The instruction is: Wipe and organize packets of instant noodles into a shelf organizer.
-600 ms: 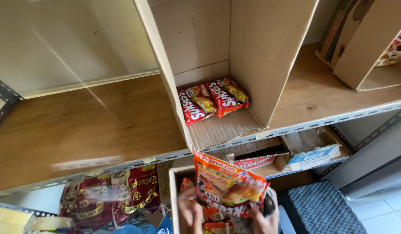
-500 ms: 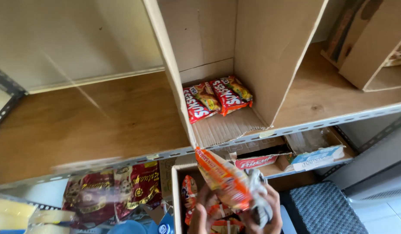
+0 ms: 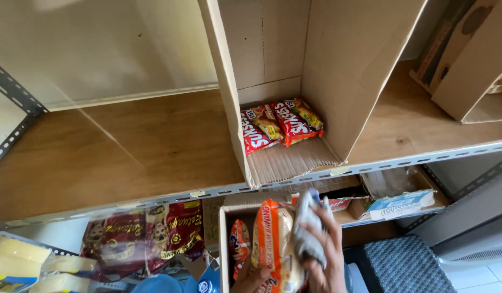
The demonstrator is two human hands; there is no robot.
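a view from above onto a set of metal-framed shelves with wooden boards; at the bottom edge, two bare hands hold up snack packets in front of the shelving. the right hand [image 3: 321,255] is closed around a crumpled silver-grey packet [image 3: 308,233], fingers wrapped over its front; the left hand [image 3: 255,279] shows only partly at the frame's lower edge, fingers curled against the bottom of an orange packet [image 3: 274,244] — whether it truly clamps the packet or just steadies it cannot be told; the orange packet stands upright, edge-on to the camera, touching the silver-grey one on its right.

both packets sit just above an open cardboard box [image 3: 225,239] on the lower level; another orange packet [image 3: 240,241] lies inside it, against the left wall.

on the wooden shelf [image 3: 126,152] above, a tall cardboard carton [image 3: 338,70] lies on its side with its open mouth facing the viewer; at its back lie two red snack packets [image 3: 281,123], side by side and touching; the shelf board to the carton's left is bare wood.

below the shelf to the left — dark red bags [image 3: 142,233] in clear wrap, and pale yellow packets [image 3: 23,260] at the far left corner; to the right of the hands, a small blue-and-white box [image 3: 400,203] on the lower shelf, and a grey woven mat [image 3: 403,266] on the floor; a further cardboard box [image 3: 468,59] stands at the upper right.
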